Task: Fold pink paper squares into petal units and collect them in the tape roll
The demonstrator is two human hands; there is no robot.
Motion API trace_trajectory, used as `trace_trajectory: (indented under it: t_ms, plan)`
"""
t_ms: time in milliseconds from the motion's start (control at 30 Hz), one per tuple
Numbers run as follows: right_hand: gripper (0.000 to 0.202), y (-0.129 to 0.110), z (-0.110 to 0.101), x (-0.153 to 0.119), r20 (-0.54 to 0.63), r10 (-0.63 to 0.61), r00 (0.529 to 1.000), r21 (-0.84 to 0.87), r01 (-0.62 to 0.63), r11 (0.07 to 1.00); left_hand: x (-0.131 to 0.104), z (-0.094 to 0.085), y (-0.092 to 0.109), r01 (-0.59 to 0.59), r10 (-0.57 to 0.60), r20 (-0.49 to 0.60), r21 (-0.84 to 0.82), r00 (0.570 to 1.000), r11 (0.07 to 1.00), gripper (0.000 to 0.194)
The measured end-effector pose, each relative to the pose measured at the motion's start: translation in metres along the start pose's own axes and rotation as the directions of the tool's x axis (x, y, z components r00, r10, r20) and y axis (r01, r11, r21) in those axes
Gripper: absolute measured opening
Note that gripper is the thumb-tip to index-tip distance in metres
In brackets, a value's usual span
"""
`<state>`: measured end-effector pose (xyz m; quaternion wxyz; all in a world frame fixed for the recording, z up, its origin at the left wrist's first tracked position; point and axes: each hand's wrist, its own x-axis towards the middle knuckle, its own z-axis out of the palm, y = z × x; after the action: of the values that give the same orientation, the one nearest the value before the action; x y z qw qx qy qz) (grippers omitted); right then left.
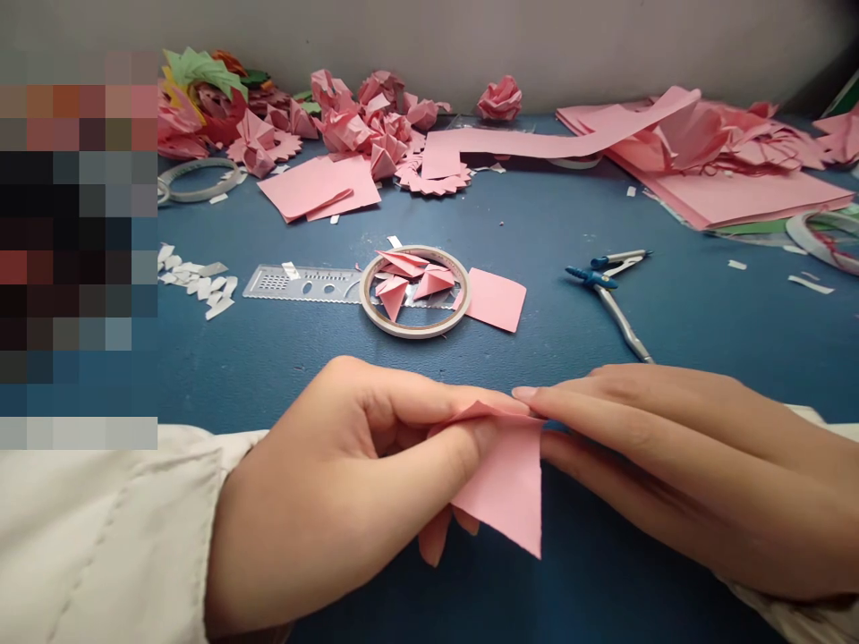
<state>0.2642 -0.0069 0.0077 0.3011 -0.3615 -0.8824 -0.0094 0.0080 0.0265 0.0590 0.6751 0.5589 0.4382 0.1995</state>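
A folded pink paper [514, 487] hangs point-down between my hands, its top edge creased. My left hand [362, 474] pinches it between thumb and forefinger, other fingers curled behind. At the paper's upper right corner are the fingertips of my right hand [671, 456], the fingers long and close together; whether they grip the paper is unclear. Beyond my hands, a tape roll [366, 309] lies flat around small folded pink pieces [435, 283]. It rests over a clear plastic ruler [275, 283], and a pink square [497, 300] sits at its right.
Compasses [621, 313] lie right of centre on the blue table [537, 224]. White paper scraps [201, 282] are at the left. Folded pink pieces [349, 125], a long pink strip [523, 143] and pink sheets [738, 197] line the back. Another tape roll [805, 237] is at the far right.
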Motion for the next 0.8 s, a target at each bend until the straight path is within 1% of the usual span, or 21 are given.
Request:
trace_trajectory:
  t_ms: [33,67,100,167,233,333,400,467,533,600,667,733,800]
  plan:
    - [0.027,-0.002,0.004,-0.001,-0.066,0.033,0.997,0.026,-0.032,0.999,0.0,-0.002,0.0,0.001,-0.001,0.02,0.021,1.0,1.0,0.03]
    - [0.028,-0.004,0.008,-0.002,-0.105,0.059,0.993,0.051,-0.054,0.997,0.0,-0.003,-0.001,0.007,-0.008,0.038,0.033,0.999,0.999,0.029]
    - [0.029,-0.006,0.01,-0.002,-0.112,0.075,0.991,0.067,-0.068,0.995,0.0,-0.005,-0.003,0.013,-0.015,0.056,0.039,0.998,0.999,0.03]
    - [0.025,-0.008,0.011,-0.004,-0.076,0.079,0.994,0.074,-0.073,0.995,0.0,-0.008,-0.006,0.032,-0.035,0.094,0.034,0.995,0.999,0.032]
    - [0.024,-0.007,0.008,-0.007,-0.018,0.067,0.998,0.05,-0.066,0.997,-0.001,-0.009,-0.009,0.03,-0.038,0.11,0.074,0.993,0.997,0.033]
    - [0.038,-0.004,0.002,-0.011,0.06,0.06,0.996,0.011,-0.061,0.998,-0.002,-0.009,-0.013,-0.072,0.06,0.061,0.231,0.996,0.97,0.036]
    - [0.044,-0.003,-0.001,-0.011,0.084,0.062,0.995,0.001,-0.062,0.998,-0.002,-0.01,-0.014,-0.137,0.126,0.054,0.313,0.991,0.94,0.04]
    - [0.045,-0.002,-0.003,-0.009,0.094,0.068,0.993,0.002,-0.068,0.998,-0.002,-0.01,-0.015,-0.171,0.156,0.072,0.347,0.985,0.922,0.041]
    - [0.04,0.0,-0.006,-0.005,0.111,0.067,0.992,0.018,-0.069,0.997,-0.001,-0.011,-0.015,-0.198,0.186,0.07,0.38,0.98,0.903,0.04]
    - [0.029,0.005,-0.01,0.001,0.151,0.027,0.988,0.063,-0.037,0.997,0.0,-0.011,-0.016,-0.235,0.233,0.056,0.417,0.971,0.878,0.04]
    - [0.02,0.012,-0.015,0.007,0.201,-0.061,0.978,0.122,0.037,0.992,-0.001,-0.011,-0.017,-0.268,0.279,0.045,0.457,0.959,0.848,0.039]
    - [0.021,0.017,-0.02,0.012,0.231,-0.14,0.963,0.162,0.104,0.981,-0.003,-0.011,-0.017,-0.29,0.308,0.043,0.48,0.95,0.828,0.039]
    - [0.02,0.02,-0.023,0.014,0.244,-0.172,0.954,0.17,0.132,0.977,-0.006,-0.01,-0.016,-0.299,0.316,0.047,0.484,0.947,0.822,0.04]
